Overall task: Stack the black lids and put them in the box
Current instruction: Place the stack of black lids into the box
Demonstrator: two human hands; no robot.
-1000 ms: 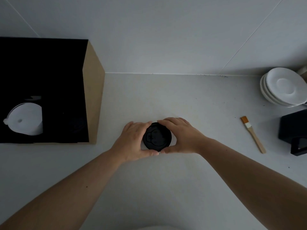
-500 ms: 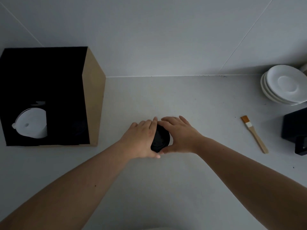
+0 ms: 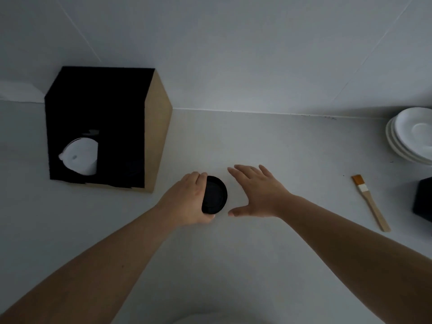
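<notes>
Cardboard, brown outside and black within, formed the box (image 3: 159,134) at the left of the white counter (image 3: 268,146), its dark mouth facing the person and a white lid (image 3: 80,156) lying inside. To the right lay a wooden brush (image 3: 370,202) with an orange tip, a stack of white saucers (image 3: 411,136) against the wall, and a black object (image 3: 424,199) cut off by the frame edge; none stood between the hands and the box. Pale walls met the counter in a plain seam (the light was dim). The left hand (image 3: 187,199) had its fingers clamped around the stacked black lids (image 3: 215,195), tilted on edge just above the counter near the box. Half a second before, both hands cupped the stack; now the right hand (image 3: 256,190) had let go and hovered beside it, fingers spread apart.
</notes>
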